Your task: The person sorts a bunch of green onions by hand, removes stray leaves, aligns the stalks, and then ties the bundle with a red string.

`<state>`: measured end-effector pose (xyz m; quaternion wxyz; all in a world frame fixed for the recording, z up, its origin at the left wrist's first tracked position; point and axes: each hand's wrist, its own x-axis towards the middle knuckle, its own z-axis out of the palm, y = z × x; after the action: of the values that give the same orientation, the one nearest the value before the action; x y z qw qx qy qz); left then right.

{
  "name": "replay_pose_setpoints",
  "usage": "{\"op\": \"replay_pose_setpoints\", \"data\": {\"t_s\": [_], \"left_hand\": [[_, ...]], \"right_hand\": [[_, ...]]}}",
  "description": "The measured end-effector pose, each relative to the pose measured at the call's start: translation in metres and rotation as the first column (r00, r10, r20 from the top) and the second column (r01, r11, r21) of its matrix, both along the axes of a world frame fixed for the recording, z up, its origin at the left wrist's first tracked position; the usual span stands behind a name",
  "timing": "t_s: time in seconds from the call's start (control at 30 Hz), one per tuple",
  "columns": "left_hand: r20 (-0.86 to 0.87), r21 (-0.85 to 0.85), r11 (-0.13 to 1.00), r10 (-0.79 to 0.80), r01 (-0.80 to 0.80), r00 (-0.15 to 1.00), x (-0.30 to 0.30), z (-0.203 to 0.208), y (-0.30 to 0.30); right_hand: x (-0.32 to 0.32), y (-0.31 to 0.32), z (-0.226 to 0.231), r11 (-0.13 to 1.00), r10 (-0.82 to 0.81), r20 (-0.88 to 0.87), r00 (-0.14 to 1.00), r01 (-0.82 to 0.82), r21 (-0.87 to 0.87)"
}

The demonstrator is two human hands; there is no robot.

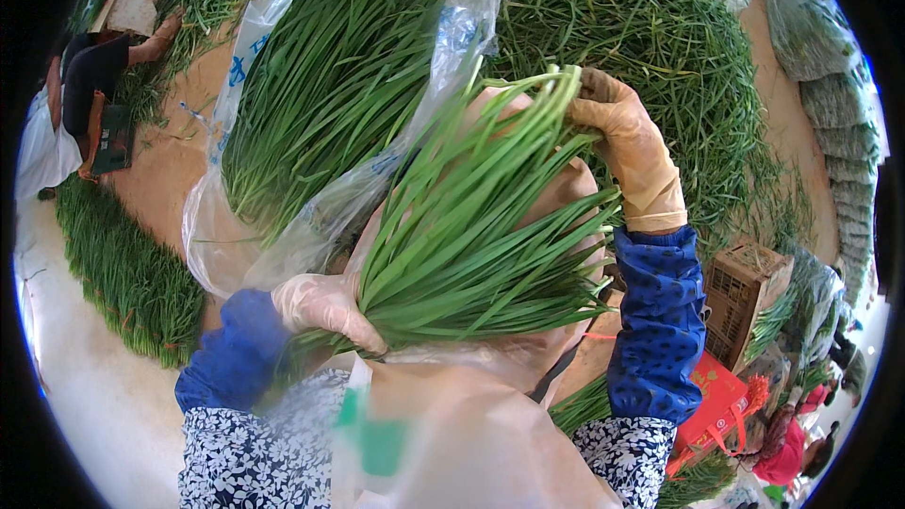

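Note:
A loose bunch of long green garlic chives (471, 236) fans out over my lap. My left hand (325, 309), in a pale thin glove, is closed round its lower left part. My right hand (633, 146), in a tan rubber glove, is bent at the upper right, its fingers pinching at the pale stem ends. Part of those fingertips is hidden behind the stems. Just beyond the bunch, a clear plastic sheet (212, 254) with blue print lies spread under a big heap of chives (330, 85).
Loose, tangled greens (632, 28) are piled at the far right. Tied bundles (127, 273) stand at the left, near another person's leg (94, 71). On the right are a brown crate (745, 292), a red bag (716, 405) and a row of filled plastic bags (815, 28).

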<state>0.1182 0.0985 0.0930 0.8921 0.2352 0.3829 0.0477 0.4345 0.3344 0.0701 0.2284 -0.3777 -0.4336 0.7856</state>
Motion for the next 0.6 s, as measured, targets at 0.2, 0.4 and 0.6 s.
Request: {"op": "replay_pose_setpoints", "data": {"t_s": [0.2, 0.4, 0.6], "left_hand": [[0.020, -0.065, 0.997, 0.049, -0.048, 0.999, 0.001, 0.003, 0.004], [0.027, 0.013, 1.000, 0.027, -0.027, 0.999, 0.006, 0.009, 0.008], [-0.090, 0.010, 1.000, -0.018, 0.019, 0.996, 0.009, 0.023, 0.011]], "right_hand": [[0.012, -0.020, -0.004, 0.977, -0.211, -0.124, 0.969, 0.204, -0.069], [0.035, -0.032, 0.001, 0.905, -0.412, -0.154, 0.898, 0.423, 0.045], [0.177, 0.006, 0.009, 0.393, -0.836, -0.235, 0.496, 0.840, 0.374]]}}
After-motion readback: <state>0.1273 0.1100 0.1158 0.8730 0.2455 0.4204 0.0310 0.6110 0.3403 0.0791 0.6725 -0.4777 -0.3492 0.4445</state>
